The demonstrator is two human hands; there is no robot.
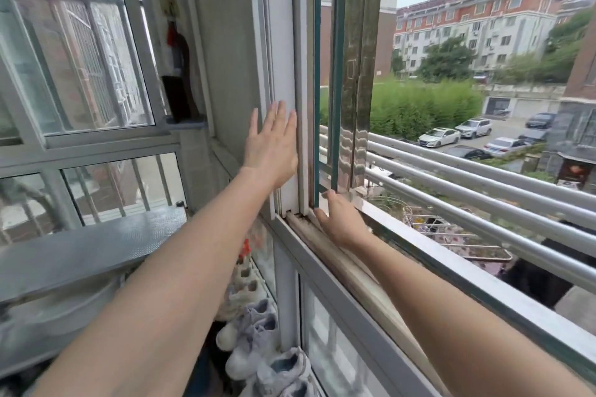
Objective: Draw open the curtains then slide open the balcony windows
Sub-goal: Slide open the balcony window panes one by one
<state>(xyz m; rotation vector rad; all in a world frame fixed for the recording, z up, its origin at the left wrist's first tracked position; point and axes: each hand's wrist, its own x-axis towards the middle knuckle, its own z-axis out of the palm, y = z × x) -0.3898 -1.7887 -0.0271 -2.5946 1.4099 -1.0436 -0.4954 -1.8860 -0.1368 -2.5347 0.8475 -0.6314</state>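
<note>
the left hand (272, 145) lies flat and open, fingers spread, palm pressed on the white sliding window frame (285, 74), gripping nothing. the right hand (338, 219) rests low at the sill track (354, 271), fingers loosely curled against the bottom edge of the green-edged pane (338, 74); whether it truly grasps it i cannot tell. the window stands slid to the left end of the sill. shoes (258, 342) are piled below the sill.

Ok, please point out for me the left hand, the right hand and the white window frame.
left hand (272, 147), head view, on the back of the hand.
right hand (340, 222), head view, on the back of the hand, down by the track.
white window frame (285, 42), head view, on its upright white bar.
</note>
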